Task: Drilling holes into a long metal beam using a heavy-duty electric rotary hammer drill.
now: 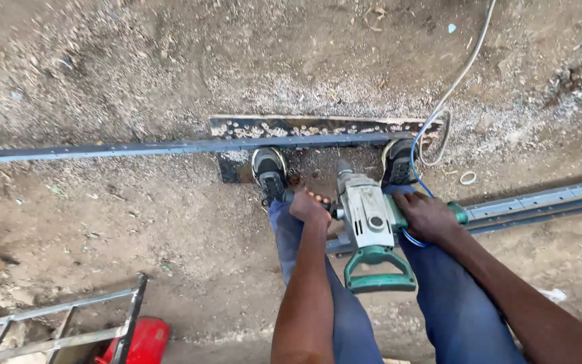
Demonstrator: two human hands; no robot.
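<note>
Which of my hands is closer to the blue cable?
Right. The right hand grips the drill's side handle, with the blue cable running beside it. The left hand holds the opposite side, farther away.

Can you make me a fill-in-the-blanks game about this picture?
1. Both hands grip a big grey-and-green ____.
2. The left hand and right hand hold it pointing ____ between two shoes.
3. The thin cable looping behind the right hand is ____.

Missing words: drill; down; blue

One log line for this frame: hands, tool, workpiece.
left hand: grips side handle | right hand: grips opposite handle | grey-green electric drill: points down | long grey steel bar: underfoot
</note>
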